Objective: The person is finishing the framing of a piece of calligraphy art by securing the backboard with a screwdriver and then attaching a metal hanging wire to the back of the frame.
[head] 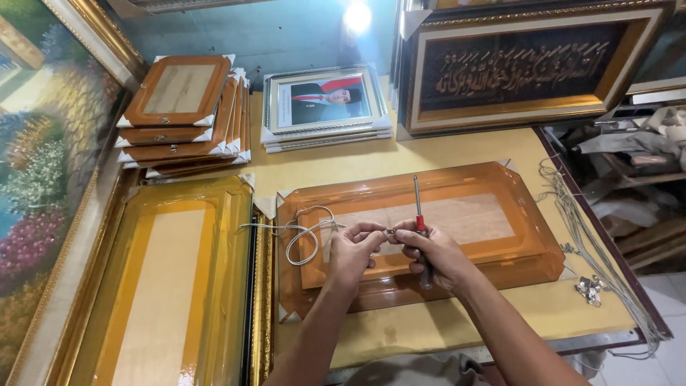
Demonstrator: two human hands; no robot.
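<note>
Frame (421,236): a wide, glossy orange-brown picture frame lying back-up and flat on the yellow tabletop (443,150), with pale paper guards on its corners and a pale wood-grain backing panel in the middle.
Cord (300,232): thin, whitish, looped loosely over the frame's left part, one end trailing off past the left edge, the other running to the fingers.
Hanger fitting (390,232): a small metal piece, perhaps a ring, too small to make out clearly, pinched over the backing panel.
Screwdriver (420,214): red-handled with a slim metal shaft pointing away from the person, gripped at its dark lower end.
</note>
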